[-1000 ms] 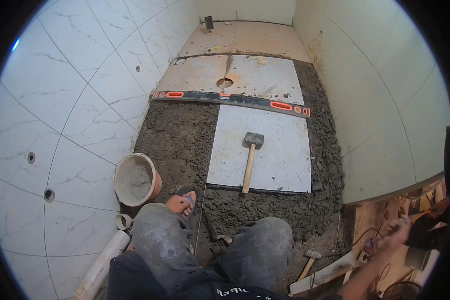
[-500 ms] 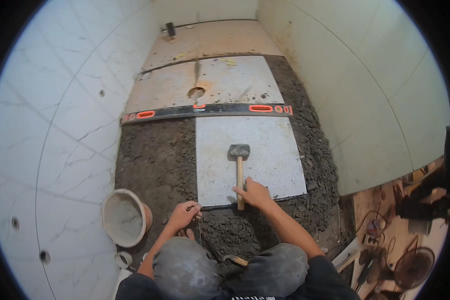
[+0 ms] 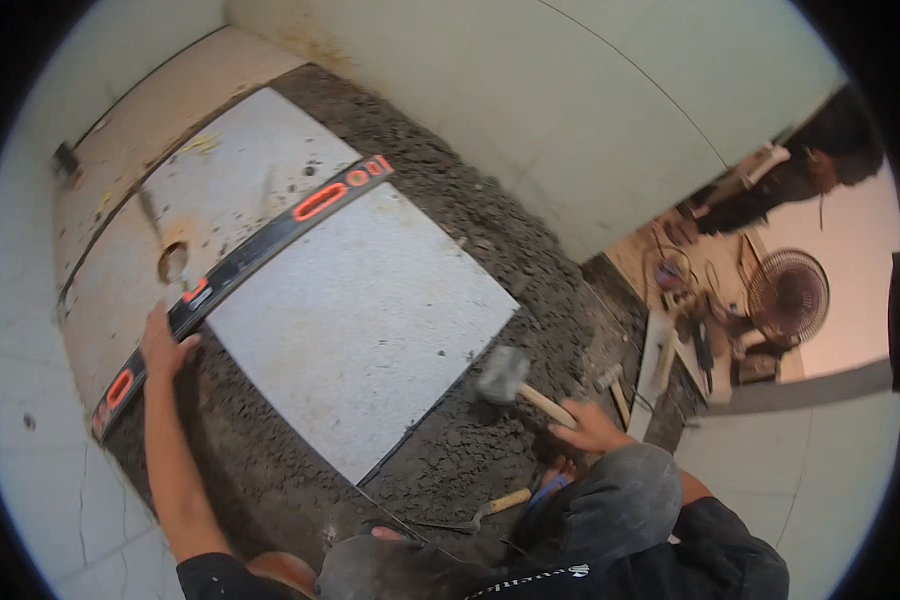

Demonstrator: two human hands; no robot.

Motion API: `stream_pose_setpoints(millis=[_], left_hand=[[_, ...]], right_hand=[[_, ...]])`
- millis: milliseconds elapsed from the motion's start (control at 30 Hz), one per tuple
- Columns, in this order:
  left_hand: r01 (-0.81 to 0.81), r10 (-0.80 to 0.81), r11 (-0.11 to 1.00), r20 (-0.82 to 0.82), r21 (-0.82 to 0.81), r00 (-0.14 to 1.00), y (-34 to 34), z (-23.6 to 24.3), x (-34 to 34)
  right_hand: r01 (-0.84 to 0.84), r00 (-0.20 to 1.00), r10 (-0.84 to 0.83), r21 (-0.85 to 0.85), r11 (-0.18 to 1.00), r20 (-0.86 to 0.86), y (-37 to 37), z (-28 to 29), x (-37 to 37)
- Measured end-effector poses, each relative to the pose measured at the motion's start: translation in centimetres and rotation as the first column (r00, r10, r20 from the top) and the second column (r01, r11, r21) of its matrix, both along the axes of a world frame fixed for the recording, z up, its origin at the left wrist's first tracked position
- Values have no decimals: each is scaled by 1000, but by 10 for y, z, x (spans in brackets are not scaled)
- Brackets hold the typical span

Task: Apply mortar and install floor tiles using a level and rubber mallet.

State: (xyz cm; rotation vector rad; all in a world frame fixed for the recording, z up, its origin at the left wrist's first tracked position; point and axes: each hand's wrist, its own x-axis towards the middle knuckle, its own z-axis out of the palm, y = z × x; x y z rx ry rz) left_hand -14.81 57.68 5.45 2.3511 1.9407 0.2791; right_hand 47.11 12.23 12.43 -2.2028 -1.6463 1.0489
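Observation:
My left hand [image 3: 164, 342] grips the near-left part of a long black spirit level [image 3: 260, 248] with orange-rimmed openings, its thumb along the near edge. The level lies across the far edge of a pale square floor tile [image 3: 365, 315]. My right hand [image 3: 592, 428] is closed around the wooden handle of a mallet [image 3: 504, 376]. Its grey block head hangs over the dark wet mortar [image 3: 470, 440], just off the tile's near right corner. By my knees, a trowel [image 3: 505, 501] with a wooden handle rests on the mortar.
Laid tiles [image 3: 250, 150] with a round drain hole [image 3: 174, 263] extend beyond the level. Walls flank the floor. At right are a hammer [image 3: 616, 392], a fan [image 3: 788, 296] and scattered tools. Another person's dark-sleeved arm [image 3: 750, 205] shows at upper right.
My view has swung to the right. My left hand has left the tile's near corner and taken hold of the level. My right hand has lifted the mallet off the tile and carried it right.

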Motion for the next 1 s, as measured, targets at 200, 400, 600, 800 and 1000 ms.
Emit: stream_pose_setpoints(millis=[200,400,600,800,1000], left_hand=[[10,-18,997,-104,-77,994,31,-46,-41],[153,-117,982,-280,111,953,10,-40,-42],[166,-34,951,-446,259,894,-48,58,-29],[575,-399,696,-434,430,808,-119,166,-3],[578,-454,746,-382,331,805,-185,195,100]], right_hand=[[589,803,-560,-413,695,202,-205,-1,-29],[528,798,-573,-677,512,189,-317,-14,-67],[416,877,-462,-695,586,134,-322,-33,-39],[376,926,-290,-564,735,241,-233,-29,50],[310,943,-321,123,943,87,-103,-3,91]])
